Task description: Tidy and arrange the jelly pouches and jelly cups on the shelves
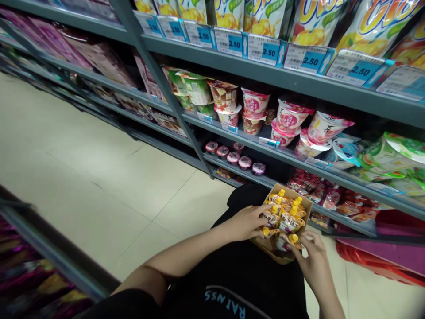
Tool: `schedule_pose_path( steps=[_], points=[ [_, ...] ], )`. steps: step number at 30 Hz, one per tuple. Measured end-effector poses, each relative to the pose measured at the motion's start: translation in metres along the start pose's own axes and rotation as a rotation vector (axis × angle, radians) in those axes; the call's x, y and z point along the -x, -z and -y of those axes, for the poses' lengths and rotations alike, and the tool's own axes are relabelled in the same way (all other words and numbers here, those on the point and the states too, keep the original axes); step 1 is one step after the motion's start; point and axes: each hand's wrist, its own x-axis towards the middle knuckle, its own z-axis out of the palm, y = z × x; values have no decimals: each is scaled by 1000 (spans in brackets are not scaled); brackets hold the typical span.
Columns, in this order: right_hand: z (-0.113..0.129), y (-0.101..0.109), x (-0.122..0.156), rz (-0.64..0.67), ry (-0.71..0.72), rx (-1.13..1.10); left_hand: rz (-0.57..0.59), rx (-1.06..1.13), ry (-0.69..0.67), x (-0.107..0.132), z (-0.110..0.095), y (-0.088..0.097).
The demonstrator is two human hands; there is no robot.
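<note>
An open cardboard box [307, 204] rests on my lap, holding several spouted jelly pouches [289, 223] with yellow caps, mostly upright in rows. From the box's left side, my left hand [247, 222] reaches in; its fingers are bent around a pouch [271, 219] near the left wall. At the near right corner, my right hand [311, 253] has thumb and fingers about another pouch [282, 243], just beside its yellow cap. The fingertips of both hands are partly hidden among the pouches.
Grey shelving [285, 66] runs along the front, carrying cup desserts [255, 103], small lidded cups [245, 162] and bagged snacks [229, 15] above price tags. Red and pink plastic [385, 261] lies at right. Another shelf edge [59, 248] stands at lower left, beside the tiled floor [99, 168].
</note>
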Motion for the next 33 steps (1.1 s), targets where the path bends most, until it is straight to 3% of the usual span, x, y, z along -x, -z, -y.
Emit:
schedule_pose_path(
  steps=[6,9,12,15,21,26,30,33],
  points=[
    [16,10,-13,416,47,-48,88,-30,41,9,9,4],
    [24,9,-22,473,7,3,77,25,60,15,7,2],
    [26,9,-27,568,60,-19,41,93,-44,21,7,5],
    [27,10,-28,645,88,-57,114,44,-166,22,6,11],
    [36,15,-29,763,10,18,207,-18,-210,6,-7,2],
    [37,18,-29,815,-45,87,378,-157,-118,-3,-14,-6],
    [30,16,-23,769,-15,103,457,83,-178,3,0,27],
    [29,15,-21,756,33,89,330,383,-286,9,16,65]
  ],
)
